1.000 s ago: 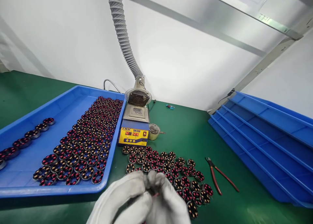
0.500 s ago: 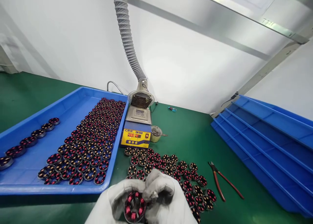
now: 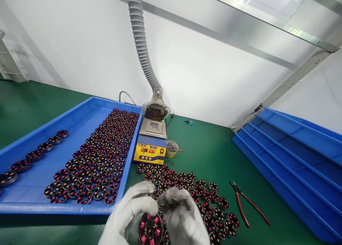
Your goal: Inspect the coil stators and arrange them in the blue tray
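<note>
In white gloves, both of my hands are together at the bottom middle of the head view. My left hand (image 3: 130, 216) is closed round the side of a ring-shaped motor stator (image 3: 151, 229) with red copper windings, its open face turned up to me. My right hand (image 3: 184, 216) is close against the stator's right side, its grey-smudged fingers curled and slightly blurred. Whatever lies inside those fingers is hidden. Behind and right of my hands, a loose group of similar stators (image 3: 207, 207), some red-wound and some tan, lies on the green tabletop (image 3: 208, 149).
A blue tray (image 3: 119, 198) on the left holds packed rows of stators and a separate line. Behind stands a yellow-blue solder pot (image 3: 149, 153) under an extraction hose (image 3: 143, 45), with a small cup (image 3: 171, 150) beside it. Red-handled cutters (image 3: 242, 206) and stacked blue trays (image 3: 291, 166) are right.
My right hand's fingers have moved from a pinch above the stator to a curled position beside it. The stator has shifted slightly right, and my left fingers have lifted a little.
</note>
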A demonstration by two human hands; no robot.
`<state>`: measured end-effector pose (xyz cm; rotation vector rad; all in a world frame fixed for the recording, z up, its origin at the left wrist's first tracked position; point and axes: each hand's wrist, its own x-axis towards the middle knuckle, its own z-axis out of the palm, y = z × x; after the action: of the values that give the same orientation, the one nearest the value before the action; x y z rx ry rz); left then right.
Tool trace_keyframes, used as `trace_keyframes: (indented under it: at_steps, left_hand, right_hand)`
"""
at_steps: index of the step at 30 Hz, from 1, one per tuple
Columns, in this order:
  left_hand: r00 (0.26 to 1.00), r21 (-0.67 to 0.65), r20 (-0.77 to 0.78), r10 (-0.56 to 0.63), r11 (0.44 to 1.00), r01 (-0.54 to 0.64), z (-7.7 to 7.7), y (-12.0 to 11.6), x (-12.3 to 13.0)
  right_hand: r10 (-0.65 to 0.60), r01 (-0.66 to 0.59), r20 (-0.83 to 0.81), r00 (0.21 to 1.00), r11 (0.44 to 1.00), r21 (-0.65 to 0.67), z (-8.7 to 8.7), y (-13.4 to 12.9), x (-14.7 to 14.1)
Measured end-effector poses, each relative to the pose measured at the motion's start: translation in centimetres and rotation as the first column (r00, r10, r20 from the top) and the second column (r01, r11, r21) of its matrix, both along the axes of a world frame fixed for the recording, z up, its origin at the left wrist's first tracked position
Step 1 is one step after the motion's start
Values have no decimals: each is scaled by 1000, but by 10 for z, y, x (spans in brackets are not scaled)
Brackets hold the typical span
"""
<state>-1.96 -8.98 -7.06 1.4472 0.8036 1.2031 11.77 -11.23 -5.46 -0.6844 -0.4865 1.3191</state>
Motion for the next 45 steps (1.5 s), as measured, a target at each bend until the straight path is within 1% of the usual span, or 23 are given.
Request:
trace_keyframes:
  at_steps: [2,4,5,7,9,12,14,17,19,21,23,25,27,28,30,34,35,38,39,40,41,43,45]
  left_hand:
    - [999,-9,-47,-3,1000,3,-7,6,2]
    - [997,-4,-72,-8,1000,8,-11,10,3]
    - [996,21,-89,-3,1000,5,-11,11,2]
    - [989,136,-147,0,990,20,-6,12,-2]
    - [972,320,-233,16,945,61,2,13,-7]
    - [942,539,-326,76,834,119,13,17,-12]
    - [939,606,-333,84,782,145,16,22,-13]
    - [945,633,-326,15,746,207,16,30,-13]
    - [947,613,-314,-61,749,252,17,34,-12]
    - [964,582,-245,-101,780,230,22,36,-9]
    - [988,486,-132,-82,863,136,27,37,-6]
    - [999,324,-38,-35,945,45,32,34,-5]
    - [998,207,-59,-7,978,20,35,30,-5]
    - [995,207,-96,8,978,12,36,28,-5]
    - [979,274,-201,9,960,47,38,24,-6]
    - [950,367,-300,-85,909,197,42,24,-3]
    - [949,412,-301,-94,885,218,43,26,-3]
    - [963,562,-263,-63,801,206,38,29,-2]
    - [971,579,-237,-39,797,173,35,29,-3]
    - [978,561,-208,-6,818,124,31,29,-5]
    - [983,500,-180,32,864,64,27,30,-7]
    - [987,280,-132,89,959,-49,20,30,-12]
    - [989,63,-129,75,996,-67,16,30,-17]
  right_hand:
    - [80,-75,73,994,994,-76,-6,-2,-8]
    - [135,-126,85,987,986,-111,-10,-3,-16]
    - [152,-143,80,985,983,-112,-11,-2,-18]
    - [189,-180,68,980,977,-117,-11,-1,-20]
    - [217,-210,53,975,970,-123,-10,0,-18]
    - [235,-228,38,971,964,-134,-8,-3,-12]
    - [225,-219,32,974,965,-142,-7,-7,-8]
    - [215,-213,-3,977,965,-156,-5,-10,-5]
    - [250,-257,-62,966,952,-164,-5,-9,-7]
    - [301,-321,-139,944,933,-163,-6,-6,-12]
    - [349,-379,-190,918,912,-157,-8,-3,-15]
    - [370,-399,-185,910,904,-156,-11,-1,-17]
    - [363,-384,-146,920,909,-160,-11,0,-15]
    - [351,-369,-128,928,915,-162,-11,-1,-14]
    - [312,-323,-87,946,932,-162,-11,-3,-11]
    - [205,-197,32,978,967,-165,-12,-4,-12]
    - [189,-179,49,981,970,-165,-14,-4,-15]
    - [199,-191,28,980,968,-163,-18,-1,-22]
    - [211,-206,11,978,966,-157,-19,-1,-24]
    - [223,-221,-6,975,963,-152,-20,-1,-25]
    - [233,-233,-21,972,961,-145,-20,-2,-25]
    - [233,-236,-39,972,963,-133,-19,-4,-22]
    - [210,-214,-43,977,968,-131,-17,-5,-19]
